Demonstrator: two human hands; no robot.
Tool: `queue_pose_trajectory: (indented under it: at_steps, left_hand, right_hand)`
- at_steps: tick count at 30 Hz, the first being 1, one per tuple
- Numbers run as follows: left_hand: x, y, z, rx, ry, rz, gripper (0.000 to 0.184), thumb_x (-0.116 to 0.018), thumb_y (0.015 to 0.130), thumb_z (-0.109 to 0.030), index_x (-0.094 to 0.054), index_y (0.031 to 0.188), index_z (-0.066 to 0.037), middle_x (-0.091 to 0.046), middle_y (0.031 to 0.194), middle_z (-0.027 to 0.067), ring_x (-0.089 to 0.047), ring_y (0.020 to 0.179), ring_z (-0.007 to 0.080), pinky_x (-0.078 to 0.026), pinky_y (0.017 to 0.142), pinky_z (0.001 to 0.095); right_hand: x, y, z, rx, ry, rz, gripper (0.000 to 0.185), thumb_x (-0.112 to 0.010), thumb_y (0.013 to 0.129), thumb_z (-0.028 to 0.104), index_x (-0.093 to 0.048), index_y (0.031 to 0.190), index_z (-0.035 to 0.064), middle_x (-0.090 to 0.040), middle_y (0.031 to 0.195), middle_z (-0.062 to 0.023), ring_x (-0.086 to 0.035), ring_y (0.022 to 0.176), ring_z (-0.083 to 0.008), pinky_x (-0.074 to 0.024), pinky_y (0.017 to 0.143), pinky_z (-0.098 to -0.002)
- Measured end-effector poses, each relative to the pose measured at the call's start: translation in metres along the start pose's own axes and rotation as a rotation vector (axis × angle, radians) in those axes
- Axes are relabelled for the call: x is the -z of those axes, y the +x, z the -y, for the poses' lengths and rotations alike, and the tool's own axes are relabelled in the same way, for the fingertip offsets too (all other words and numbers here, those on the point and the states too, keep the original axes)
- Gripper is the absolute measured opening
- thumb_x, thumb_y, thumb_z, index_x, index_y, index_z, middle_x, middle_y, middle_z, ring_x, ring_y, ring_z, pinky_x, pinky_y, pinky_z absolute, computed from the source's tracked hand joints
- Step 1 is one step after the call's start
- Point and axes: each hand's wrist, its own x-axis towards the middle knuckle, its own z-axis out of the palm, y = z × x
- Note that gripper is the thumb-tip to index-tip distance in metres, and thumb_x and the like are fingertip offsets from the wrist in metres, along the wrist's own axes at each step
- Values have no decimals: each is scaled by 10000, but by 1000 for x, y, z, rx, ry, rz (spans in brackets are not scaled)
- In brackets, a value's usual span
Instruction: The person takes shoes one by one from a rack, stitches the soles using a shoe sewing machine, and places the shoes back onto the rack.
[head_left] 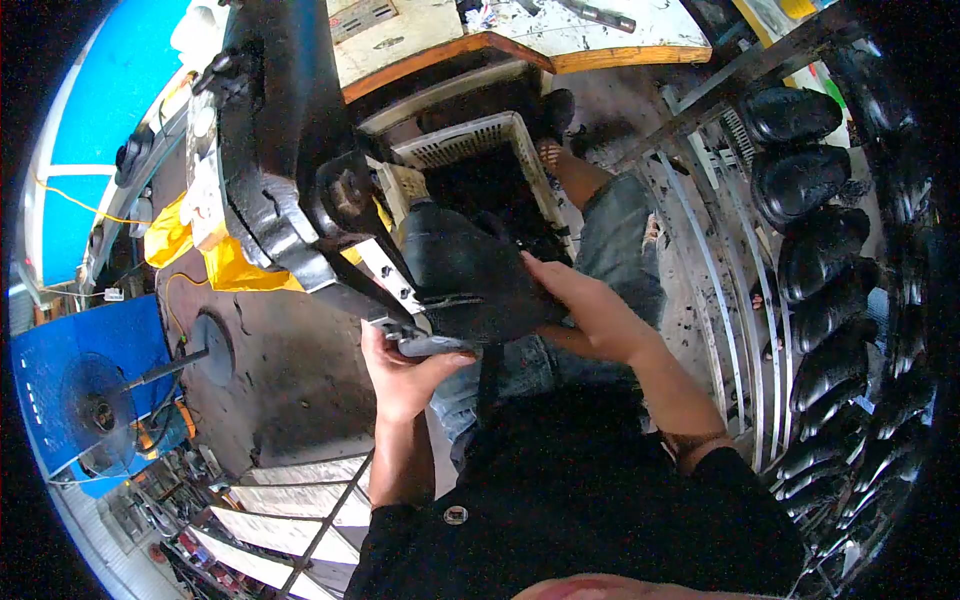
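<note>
**A:** ok so what's that black shoe-like piece (455,270), and where's it sitting?

**B:** can't pin it down, could be a shoe or its upper. It's held up over the lap, right by the lower end of the black metal machine (275,205). Can't tell if they touch.

**A:** who's got it?

**B:** right hand (595,310), fingers closed round the near-right edge. Left hand (408,375) is curled at a grey flat part (435,347) under the machine's tip, but its fingers are half hidden, so no clue if it's really gripping.

**A:** handling?

**B:** I'd guess light, bendy but holding its shape, not fragile, maybe slick where it's smooth. I'd grab the thicker edges, one each side.

**A:** and around it?

**B:** cream slotted crate (455,143) just past it with dark stuff inside, then a whitish tabletop (640,35) with a wood edge. Scuffed floor (300,385), yellow bag (240,265) behind the machine, a fan (97,412) off left, and a metal rack (700,270) on the right by rows of glossy black pieces (800,185).
</note>
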Motion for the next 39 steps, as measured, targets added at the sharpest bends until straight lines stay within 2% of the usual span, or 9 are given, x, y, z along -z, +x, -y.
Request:
queue_pose_trajectory:
  at_steps: [3, 7, 15, 18, 21, 28, 31, 37, 39]
  left_hand:
    - [-1, -1, 0, -21, -69, 6, 842, -821, 620, 161, -421, 1341, -9, -645, 1159, 167, -681, 1019, 293, -609, 831, 414]
    - [-4, -2, 2, 170, 61, -40, 1187, -875, 516, -10, -257, 1529, 5, -388, 1524, 129, -415, 1374, 259, -360, 1139, 409]
    - [0, -2, -2, 199, 36, -18, 1188, -862, 531, -1, -243, 1545, -21, -345, 1564, 134, -397, 1389, 274, -382, 1121, 414]
    - [5, -4, 4, 155, 32, -43, 1172, -838, 540, 11, -239, 1548, -18, -373, 1542, 128, -432, 1355, 262, -400, 1105, 403]
    - [3, -4, 5, 5, -92, -17, 954, -823, 595, 168, -380, 1423, -1, -613, 1228, 164, -650, 1072, 269, -577, 891, 425]
    - [-7, 0, -6, 122, 84, -6, 1173, -838, 511, 43, -271, 1536, -1, -378, 1543, 127, -448, 1344, 250, -402, 1102, 397]
    - [-2, 0, -5, -49, 123, 62, 892, -845, 602, 143, -435, 1381, 1, -589, 1294, 141, -630, 1112, 244, -550, 938, 392]
    - [3, 1, -4, -37, 34, 63, 796, -838, 611, 143, -480, 1307, 3, -651, 1179, 138, -663, 1054, 255, -570, 895, 404]
    - [2, 1, -2, -16, -18, 41, 803, -832, 613, 148, -476, 1318, 0, -648, 1183, 145, -665, 1052, 261, -571, 894, 405]
  right_hand:
    - [8, -1, 0, -26, -85, 12, 965, -743, 724, -24, -267, 1553, 111, -549, 1292, -168, -553, 1182, -382, -466, 1007, -407]
    - [8, -3, -9, 6, -18, -9, 985, -751, 708, -29, -267, 1553, 117, -554, 1280, -156, -554, 1177, -379, -468, 1007, -405]
    - [-2, -5, -8, 53, -38, -39, 986, -752, 715, -2, -243, 1555, 91, -547, 1291, -177, -552, 1171, -392, -473, 1001, -416]
    - [9, -2, -1, 27, -79, 15, 989, -757, 710, 3, -249, 1554, 95, -544, 1304, -181, -554, 1172, -395, -475, 1001, -420]
    - [23, -4, 3, -54, -179, 53, 979, -740, 702, -18, -264, 1550, 94, -543, 1313, -183, -556, 1176, -394, -474, 1005, -421]
    - [14, -6, -8, 42, -141, -56, 967, -721, 688, -43, -284, 1542, 83, -547, 1303, -180, -548, 1189, -393, -465, 1017, -413]
    - [7, -7, -9, 79, -139, -74, 940, -721, 710, -31, -291, 1538, 76, -544, 1302, -186, -544, 1185, -400, -460, 1019, -410]
    - [11, -4, 0, -59, -42, 13, 861, -735, 761, 37, -320, 1515, 16, -489, 1404, -224, -484, 1290, -395, -380, 1091, -422]
    - [16, -6, 0, 13, -144, -36, 924, -741, 721, 9, -312, 1535, 99, -562, 1278, -182, -558, 1155, -390, -474, 988, -419]
